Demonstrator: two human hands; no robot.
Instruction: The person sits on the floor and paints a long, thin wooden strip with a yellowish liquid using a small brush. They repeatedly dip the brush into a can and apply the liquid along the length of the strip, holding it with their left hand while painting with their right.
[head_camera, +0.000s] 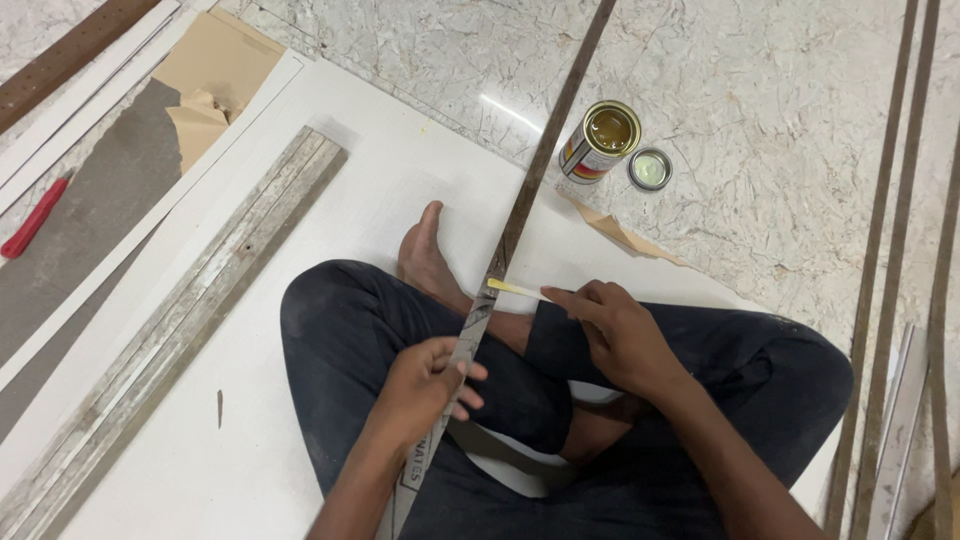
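Strip's (470, 330) lower end under forearm

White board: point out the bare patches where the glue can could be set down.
The white board is bare between the stack of wooden strips and the bent knee, and ahead of the foot. It is crowded at the lap, where the left hand holds the long strip and the right hand the spreader.
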